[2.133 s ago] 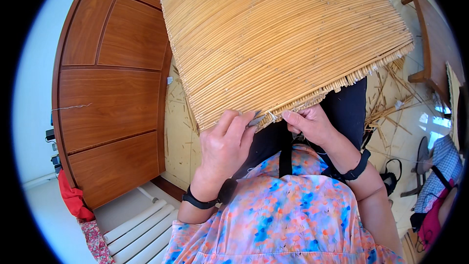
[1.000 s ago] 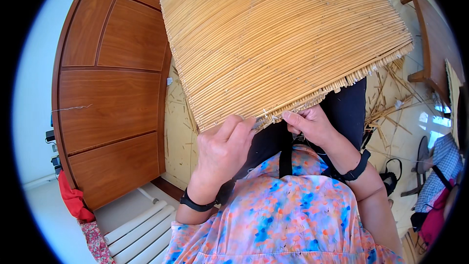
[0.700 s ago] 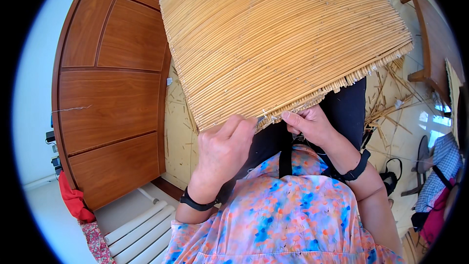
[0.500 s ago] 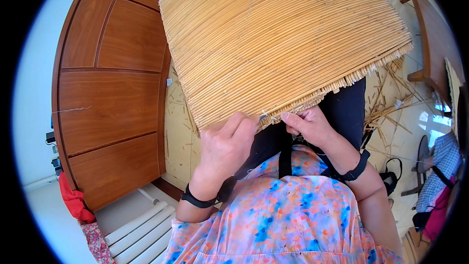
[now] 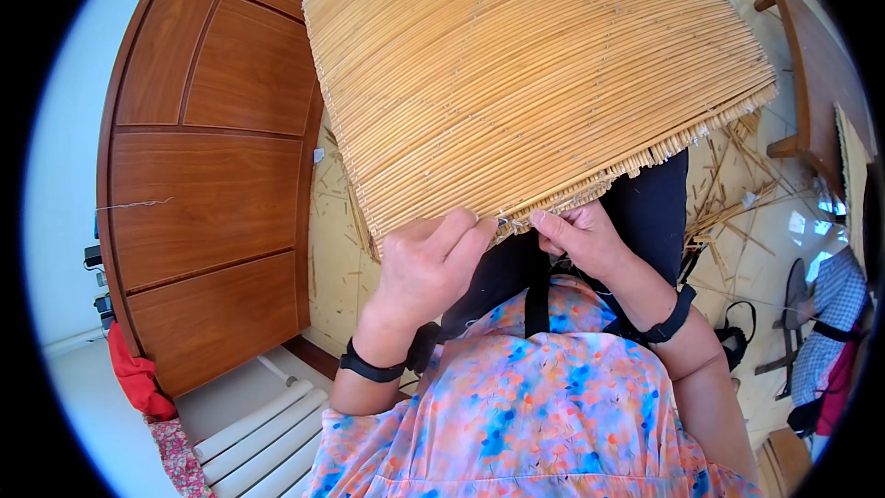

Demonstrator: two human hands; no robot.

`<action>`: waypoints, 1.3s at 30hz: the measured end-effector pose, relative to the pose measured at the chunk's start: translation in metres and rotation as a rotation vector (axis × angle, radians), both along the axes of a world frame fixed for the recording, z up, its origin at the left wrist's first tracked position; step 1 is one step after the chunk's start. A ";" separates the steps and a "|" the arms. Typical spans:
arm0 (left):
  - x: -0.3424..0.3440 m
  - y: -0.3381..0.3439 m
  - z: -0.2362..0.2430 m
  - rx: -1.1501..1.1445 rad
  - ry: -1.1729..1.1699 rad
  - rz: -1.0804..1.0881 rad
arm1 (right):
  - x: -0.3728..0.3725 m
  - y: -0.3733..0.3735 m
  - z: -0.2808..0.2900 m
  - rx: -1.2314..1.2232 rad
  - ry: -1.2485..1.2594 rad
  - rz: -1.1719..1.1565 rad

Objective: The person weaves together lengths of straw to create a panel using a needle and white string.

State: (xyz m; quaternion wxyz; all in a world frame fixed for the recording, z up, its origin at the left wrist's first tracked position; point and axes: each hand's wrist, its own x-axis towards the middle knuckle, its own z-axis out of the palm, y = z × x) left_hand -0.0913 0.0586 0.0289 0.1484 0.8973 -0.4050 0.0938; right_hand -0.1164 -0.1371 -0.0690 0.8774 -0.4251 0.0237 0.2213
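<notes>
A large mat of thin straw-coloured stalks (image 5: pixel 544 83), bound with rows of light thread, lies across my dark-trousered knees. Its near edge is uneven, with stalk ends and bits of white thread (image 5: pixel 510 222) showing between my hands. My left hand (image 5: pixel 429 263) is closed at that edge, thumb and fingers bent together; whatever they pinch is hidden or too small to name. Just to its right, my right hand (image 5: pixel 588 238) grips the mat's near edge, the thumb on top and the other fingers curled below.
A brown wooden cabinet (image 5: pixel 207 203) rises on the left, with a white slatted rack (image 5: pixel 263 438) below it. Loose stalks (image 5: pixel 733 207) litter the floor at right. Beyond them is a wooden bench (image 5: pixel 816 83); a chequered cloth (image 5: pixel 834 300) hangs at far right.
My left hand's fingers have shifted slightly at the edge, and a little more thread shows beside them. My right hand keeps its place on the mat.
</notes>
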 end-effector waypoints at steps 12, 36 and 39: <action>0.003 0.004 -0.006 -0.052 -0.016 -0.061 | 0.002 0.007 0.015 -0.048 0.092 -0.175; -0.032 0.067 0.010 -0.316 0.096 0.470 | -0.021 -0.035 0.050 -0.787 -0.717 0.051; -0.036 0.084 -0.005 -0.380 0.136 0.566 | -0.024 -0.034 0.055 -1.050 -1.084 -0.230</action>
